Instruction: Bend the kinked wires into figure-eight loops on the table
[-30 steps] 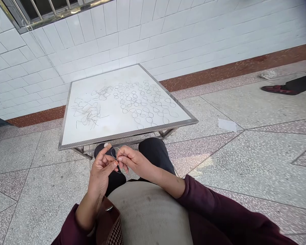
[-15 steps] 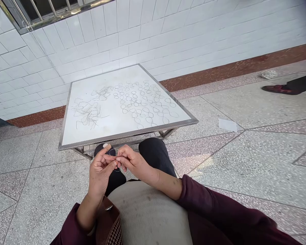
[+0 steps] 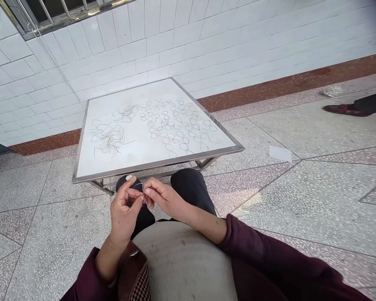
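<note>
A thin wire (image 3: 138, 184), bent into a curve, is pinched between my two hands above my knees. My left hand (image 3: 125, 209) grips it between thumb and fingers, with a pale covering on one raised fingertip. Close against it, my right hand (image 3: 163, 200) also pinches the wire; the exact contact is partly hidden by the fingers. Beyond them stands a low white table (image 3: 97, 165) with a metal rim. Several wire loops (image 3: 184, 147), many shaped like a figure eight, lie in rows on its right part. Loose bent wires (image 3: 111, 140) are piled on the left part.
A white tiled wall (image 3: 119, 54) with a barred window (image 3: 59, 12) rises behind the table. On the speckled floor lies a white sheet (image 3: 280, 153). Another person's shoe (image 3: 344, 109) shows at the far right, near a pale bundle (image 3: 332, 91).
My right thumb and fingers have shifted slightly upward along the wire, a little away from my left fingertips. The things on the table have stayed put.
</note>
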Demonstrator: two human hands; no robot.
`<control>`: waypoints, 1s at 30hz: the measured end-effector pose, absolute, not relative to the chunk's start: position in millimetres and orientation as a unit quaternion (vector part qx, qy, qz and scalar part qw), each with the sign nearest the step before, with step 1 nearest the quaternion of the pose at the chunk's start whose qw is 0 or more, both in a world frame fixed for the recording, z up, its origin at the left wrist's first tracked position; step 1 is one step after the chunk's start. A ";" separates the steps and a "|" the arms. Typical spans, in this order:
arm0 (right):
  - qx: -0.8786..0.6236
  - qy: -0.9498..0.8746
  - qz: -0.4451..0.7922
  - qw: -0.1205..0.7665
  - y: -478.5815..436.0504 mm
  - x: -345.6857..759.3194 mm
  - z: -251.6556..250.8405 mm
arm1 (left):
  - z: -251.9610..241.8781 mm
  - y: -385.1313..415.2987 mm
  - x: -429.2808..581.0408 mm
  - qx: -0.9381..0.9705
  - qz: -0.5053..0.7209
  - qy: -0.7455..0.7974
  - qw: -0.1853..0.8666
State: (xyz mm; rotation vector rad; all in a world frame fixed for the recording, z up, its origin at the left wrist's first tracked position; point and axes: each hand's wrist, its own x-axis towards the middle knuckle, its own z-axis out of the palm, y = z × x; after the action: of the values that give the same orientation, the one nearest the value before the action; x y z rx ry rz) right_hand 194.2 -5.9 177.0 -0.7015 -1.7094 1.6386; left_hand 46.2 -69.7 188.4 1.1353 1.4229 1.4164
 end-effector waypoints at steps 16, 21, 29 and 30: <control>-0.311 -0.692 0.560 0.333 -7.6 192.6 171.4 | 179.5 -71.8 41.9 0.505 0.537 0.594 0.322; -0.311 -0.687 0.569 0.328 -8.6 190.1 166.2 | 179.3 -71.8 43.3 0.498 0.537 0.598 0.325; -0.304 -0.663 0.594 0.339 -10.9 188.4 171.9 | 179.4 -72.7 47.8 0.501 0.549 0.589 0.317; -0.304 -0.663 0.594 0.340 -11.2 188.5 172.8 | 179.0 -73.1 47.6 0.506 0.551 0.590 0.306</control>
State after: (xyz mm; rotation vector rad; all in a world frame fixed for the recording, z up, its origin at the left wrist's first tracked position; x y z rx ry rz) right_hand 188.5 -11.2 172.8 -0.7908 -1.7247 1.5453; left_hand 47.6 -73.1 179.0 1.3380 1.5609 1.4572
